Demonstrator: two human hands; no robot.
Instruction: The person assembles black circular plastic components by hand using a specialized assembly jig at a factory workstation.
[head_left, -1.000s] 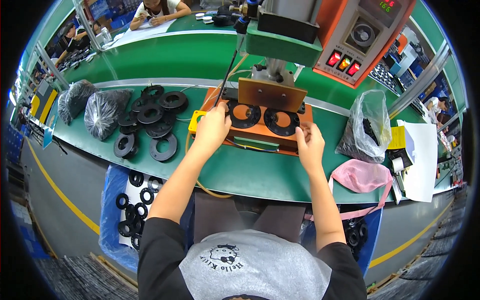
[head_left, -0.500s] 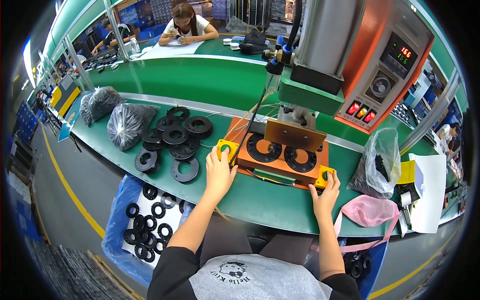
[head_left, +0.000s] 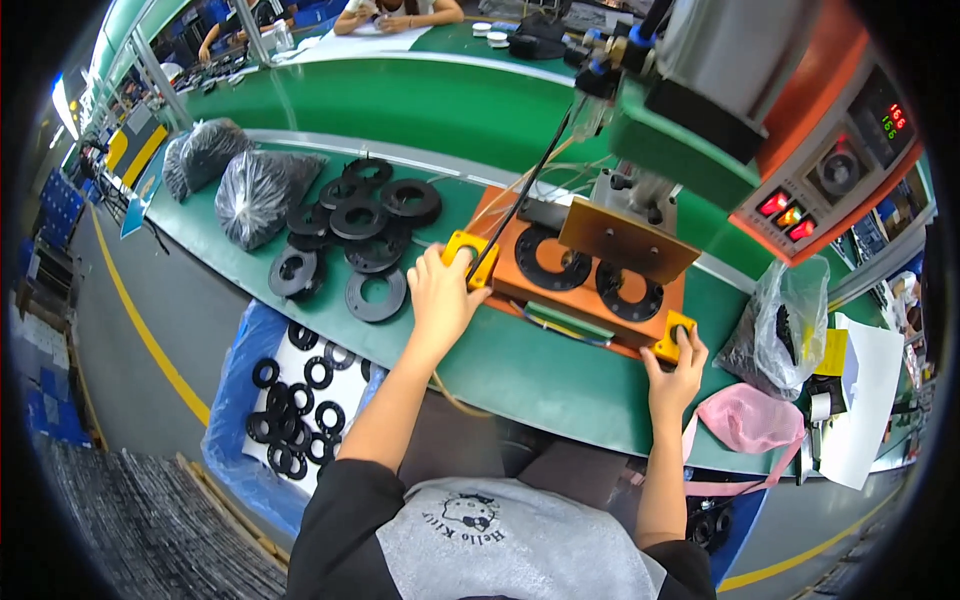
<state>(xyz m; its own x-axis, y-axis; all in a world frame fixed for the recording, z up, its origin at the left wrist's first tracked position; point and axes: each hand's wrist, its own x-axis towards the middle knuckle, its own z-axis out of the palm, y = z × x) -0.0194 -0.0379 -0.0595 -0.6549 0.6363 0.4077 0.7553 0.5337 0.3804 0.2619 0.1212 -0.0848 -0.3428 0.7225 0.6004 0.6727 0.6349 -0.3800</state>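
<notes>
Flat black plastic rings (head_left: 527,260) lie side by side on the orange press base (head_left: 591,300), apparently to align with the brown rectangular plate (head_left: 628,240), while unclenched left hand (head_left: 440,295) and right hand (head_left: 677,382) rest on yellow button boxes (head_left: 668,348), seemingly for safety.

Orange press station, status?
Left hand on left yellow box; right hand on right yellow box. Two black rings on orange base. Brown plate partly blocks view of rings.
</notes>
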